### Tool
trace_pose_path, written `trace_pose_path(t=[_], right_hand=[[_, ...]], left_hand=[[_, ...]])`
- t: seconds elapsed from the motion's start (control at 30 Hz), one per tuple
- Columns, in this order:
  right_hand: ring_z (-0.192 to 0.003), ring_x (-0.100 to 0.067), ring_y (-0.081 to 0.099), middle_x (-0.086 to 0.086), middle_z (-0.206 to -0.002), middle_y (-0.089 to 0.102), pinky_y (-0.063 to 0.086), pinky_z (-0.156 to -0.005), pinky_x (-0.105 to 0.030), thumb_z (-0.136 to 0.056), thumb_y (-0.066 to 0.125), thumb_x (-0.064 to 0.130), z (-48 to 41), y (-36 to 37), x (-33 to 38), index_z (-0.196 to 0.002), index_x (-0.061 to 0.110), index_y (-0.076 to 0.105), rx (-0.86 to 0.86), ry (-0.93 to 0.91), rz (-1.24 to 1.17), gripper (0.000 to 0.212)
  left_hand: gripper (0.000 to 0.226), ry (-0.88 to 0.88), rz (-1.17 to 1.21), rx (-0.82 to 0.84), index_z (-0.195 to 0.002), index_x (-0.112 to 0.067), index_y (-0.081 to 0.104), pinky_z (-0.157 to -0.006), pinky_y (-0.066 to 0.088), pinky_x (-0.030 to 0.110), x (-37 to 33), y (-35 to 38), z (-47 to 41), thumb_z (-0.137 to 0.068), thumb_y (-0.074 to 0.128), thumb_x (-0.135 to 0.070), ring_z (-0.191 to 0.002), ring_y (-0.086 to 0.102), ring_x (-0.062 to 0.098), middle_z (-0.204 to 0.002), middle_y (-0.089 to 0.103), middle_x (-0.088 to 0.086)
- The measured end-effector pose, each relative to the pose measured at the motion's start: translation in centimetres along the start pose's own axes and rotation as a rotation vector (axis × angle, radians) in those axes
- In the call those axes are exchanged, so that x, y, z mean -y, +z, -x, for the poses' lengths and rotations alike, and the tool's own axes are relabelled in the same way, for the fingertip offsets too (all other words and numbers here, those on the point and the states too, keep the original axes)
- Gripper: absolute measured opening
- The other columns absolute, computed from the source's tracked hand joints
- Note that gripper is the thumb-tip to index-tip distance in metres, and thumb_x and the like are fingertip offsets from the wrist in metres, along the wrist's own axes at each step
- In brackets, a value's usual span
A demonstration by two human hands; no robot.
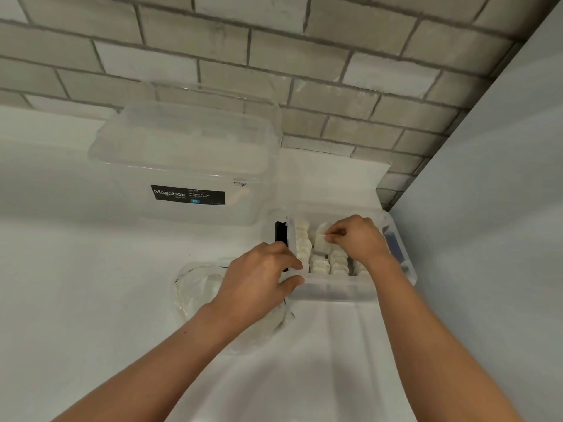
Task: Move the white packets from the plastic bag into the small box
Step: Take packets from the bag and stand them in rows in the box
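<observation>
1. Rows of white packets (320, 264) stand packed side by side inside the small box (332, 289), a clear plastic tub on the white table (76, 300) near the right-hand corner.
2. The right hand (356, 239) reaches over the box from its right side. Its thumb and fingertips pinch a single packet (320, 239) above the rear rows, and the other fingers are curled in.
3. The left hand (262, 275) grips the front left corner of the small box, with the thumb pressed against the front wall and the fingers curled over the left rim.
4. The plastic bag (195, 287) lies crumpled on the table just left of the small box, partly under the left wrist and forearm. Pale contents show through it, but they are too blurred to count.
5. A dark strip (281, 236) shows at the left side of the small box, beside the left fingers.
6. A large clear Megabox storage box (189, 166) with its lid on stands behind the bag, well apart from the hands. Its black label (187, 196) faces forward.
7. A grey brick wall (274, 56) runs behind the table, and a plain pale panel (502, 208) closes the right side.
</observation>
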State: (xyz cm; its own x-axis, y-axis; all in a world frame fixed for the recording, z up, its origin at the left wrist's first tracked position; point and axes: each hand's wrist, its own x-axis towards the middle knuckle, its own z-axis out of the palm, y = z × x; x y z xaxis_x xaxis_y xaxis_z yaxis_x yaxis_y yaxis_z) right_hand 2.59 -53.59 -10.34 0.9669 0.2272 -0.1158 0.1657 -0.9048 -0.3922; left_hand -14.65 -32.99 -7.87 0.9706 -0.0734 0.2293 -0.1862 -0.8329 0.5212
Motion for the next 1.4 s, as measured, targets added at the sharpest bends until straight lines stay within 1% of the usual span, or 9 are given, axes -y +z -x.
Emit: trace_pose_path(t=[0.37,0.6,0.73,0.87,0.97,1.07,1.13,1.23,1.4], right_hand=[[-0.088,-0.023,0.067,0.001,-0.095,0.073,0.059,-0.076,-0.038,-0.083,0.074,0.052,0.5,-0.1,0.5,-0.089,0.03,0.074,-0.083,0.061,0.138,0.023],[-0.074,0.002,0.064,0.02,-0.08,0.071,0.047,-0.068,-0.016,-0.085,0.076,0.047,10.4,-2.8,4.4,-0.083,0.033,0.076,-0.368,0.067,-0.313,0.014],[-0.076,-0.001,0.063,0.021,-0.083,0.072,0.045,-0.067,-0.012,-0.088,0.075,0.043,17.1,-0.4,8.7,-0.086,0.035,0.076,-0.282,0.058,-0.501,0.008],[-0.088,0.002,0.063,0.023,-0.099,0.067,0.05,-0.08,-0.025,-0.081,0.064,0.071,20.4,4.9,11.4,-0.108,0.039,0.067,-0.049,0.163,-0.422,0.042],[-0.111,-0.01,0.058,0.013,-0.127,0.053,0.046,-0.089,-0.029,-0.075,0.062,0.08,20.6,7.9,12.4,-0.135,0.031,0.049,-0.03,0.256,-0.364,0.078],[-0.122,-0.021,0.054,0.002,-0.137,0.046,0.045,-0.095,-0.036,-0.077,0.069,0.071,19.7,9.5,12.8,-0.143,0.028,0.037,-0.03,0.334,-0.391,0.085],[-0.117,-0.023,0.056,0.002,-0.127,0.052,0.046,-0.091,-0.036,-0.082,0.072,0.059,19.4,10.0,13.1,-0.134,0.029,0.04,-0.006,0.366,-0.39,0.068],[-0.097,-0.024,0.062,0.006,-0.109,0.058,0.05,-0.082,-0.036,-0.084,0.07,0.029,19.2,10.5,13.7,-0.113,0.028,0.046,-0.057,0.399,-0.443,0.038],[-0.075,-0.003,0.059,0.006,-0.107,0.064,0.047,-0.065,-0.018,-0.085,0.062,-0.001,19.7,11.1,15.1,-0.102,0.026,0.055,-0.154,0.28,-0.775,0.033]], left_hand=[[0.025,0.044,-0.038,-0.014,-0.116,-0.035,0.068,-0.077,0.053,0.032,-0.1,0.1,0.4,-0.094,0.061,-0.044,-0.104,0.059,0.009,-0.116,0.06,-0.019],[0.031,0.114,-0.074,-0.076,-0.12,-0.03,0.066,-0.075,0.051,0.028,2.8,-1.2,3.0,-0.09,0.068,-0.034,-0.103,0.057,0.016,-0.123,0.061,-0.012],[0.04,-0.119,-0.11,-0.227,-0.113,-0.023,0.063,-0.086,0.05,0.037,8.2,-2.3,6.0,-0.078,0.08,-0.031,-0.115,0.047,0.024,-0.127,0.054,-0.002],[0.079,-0.358,-0.139,-0.141,-0.128,-0.016,0.047,-0.099,0.043,0.042,12.9,-2.7,7.4,-0.067,0.086,-0.045,-0.124,0.041,0.032,-0.134,0.048,0.005],[0.095,-0.459,0.074,0.021,-0.143,-0.022,0.033,-0.095,0.044,0.036,14.6,-2.6,7.3,-0.068,0.087,-0.045,-0.117,0.048,0.028,-0.128,0.054,0.001],[0.081,-0.413,0.283,0.145,-0.143,-0.027,0.032,-0.072,0.044,0.017,14.9,-2.8,7.1,-0.078,0.081,-0.027,-0.09,0.06,0.014,-0.101,0.06,-0.005],[0.075,-0.368,0.333,0.175,-0.141,-0.029,0.034,-0.068,0.043,0.011,14.7,-2.9,7.0,-0.08,0.076,-0.016,-0.086,0.061,0.014,-0.097,0.059,-0.005],[0.075,-0.312,0.382,0.187,-0.138,-0.031,0.032,-0.074,0.044,0.015,14.8,-2.9,7.2,-0.078,0.072,-0.009,-0.093,0.059,0.012,-0.106,0.056,-0.002],[0.067,-0.225,0.366,0.102,-0.128,-0.025,0.027,-0.076,0.044,0.019,16.1,-3.6,7.8,-0.081,0.074,-0.013,-0.1,0.051,0.012,-0.131,0.033,-0.01]])
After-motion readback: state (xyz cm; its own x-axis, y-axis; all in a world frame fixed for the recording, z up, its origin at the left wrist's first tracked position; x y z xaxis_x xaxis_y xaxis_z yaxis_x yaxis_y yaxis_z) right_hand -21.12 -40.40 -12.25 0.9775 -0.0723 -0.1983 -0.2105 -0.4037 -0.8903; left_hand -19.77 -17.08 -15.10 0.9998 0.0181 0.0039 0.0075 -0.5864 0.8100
